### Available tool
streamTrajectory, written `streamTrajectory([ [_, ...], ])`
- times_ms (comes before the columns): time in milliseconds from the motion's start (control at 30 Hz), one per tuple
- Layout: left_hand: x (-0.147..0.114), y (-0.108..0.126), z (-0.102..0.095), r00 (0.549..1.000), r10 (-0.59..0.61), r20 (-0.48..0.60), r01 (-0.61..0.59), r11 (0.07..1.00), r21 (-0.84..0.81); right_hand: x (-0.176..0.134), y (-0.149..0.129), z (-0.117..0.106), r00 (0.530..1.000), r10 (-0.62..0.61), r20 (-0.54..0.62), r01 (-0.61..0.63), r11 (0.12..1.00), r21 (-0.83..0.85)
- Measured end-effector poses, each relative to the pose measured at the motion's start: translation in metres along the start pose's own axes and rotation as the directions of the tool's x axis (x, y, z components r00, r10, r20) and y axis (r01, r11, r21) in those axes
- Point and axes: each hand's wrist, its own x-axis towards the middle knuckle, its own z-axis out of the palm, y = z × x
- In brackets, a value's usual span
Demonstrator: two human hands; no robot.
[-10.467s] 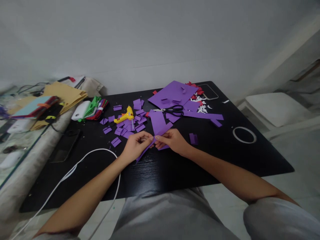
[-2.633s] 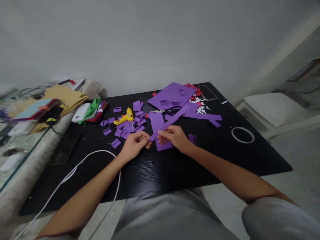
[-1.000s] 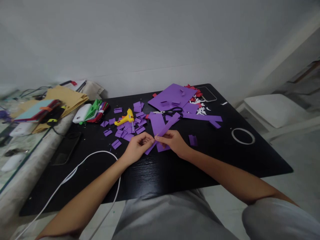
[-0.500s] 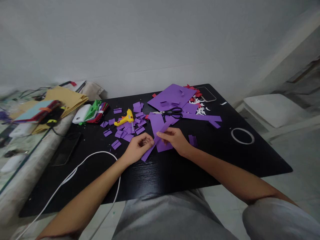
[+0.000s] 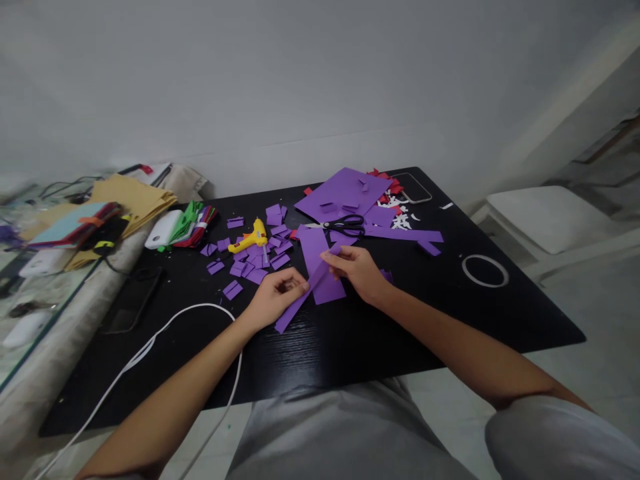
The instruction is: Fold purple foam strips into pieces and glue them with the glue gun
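Observation:
A long purple paper strip [image 5: 295, 311] slants between my two hands over the black table. My left hand [image 5: 278, 293] pinches it near its lower part, thumb and fingers closed. Farther up the strip, my right hand [image 5: 359, 270] has its thumb and fingertips shut on it. Beneath the strip lies a wider purple paper piece [image 5: 329, 289]. Black-handled scissors [image 5: 345, 225] rest on purple paper just beyond my hands. To the left, a yellow glue gun [image 5: 253, 237] lies among several small folded purple pieces [image 5: 256, 275].
A large purple sheet [image 5: 345, 187] lies at the back, beside red and white scraps [image 5: 400, 217]. At left are a white cable [image 5: 200, 305], a dark phone [image 5: 133, 300] and bundled coloured felt or paper [image 5: 193, 225]. A grey ring [image 5: 486, 285] marks the right side of the black table [image 5: 450, 313].
My right hand has moved slightly up and right along the strip. The strip's lower end has shifted down and left, while my left hand stays nearly in place.

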Motion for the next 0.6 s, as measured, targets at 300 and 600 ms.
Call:
streamTrajectory([
  [300, 0.001, 0.009, 0.004, 0.998, -0.004, -0.067, 0.000, 0.998, -0.062, -0.008, 0.007, 0.009, 0.999, 0.024, 0.041, -0.022, 0.999, -0.042],
  [600, 0.002, 0.006, 0.005, 0.999, -0.048, -0.025, 0.044, 0.991, -0.128, -0.015, 0.016, 0.015, 0.989, 0.077, 0.124, -0.067, 0.994, -0.083],
])
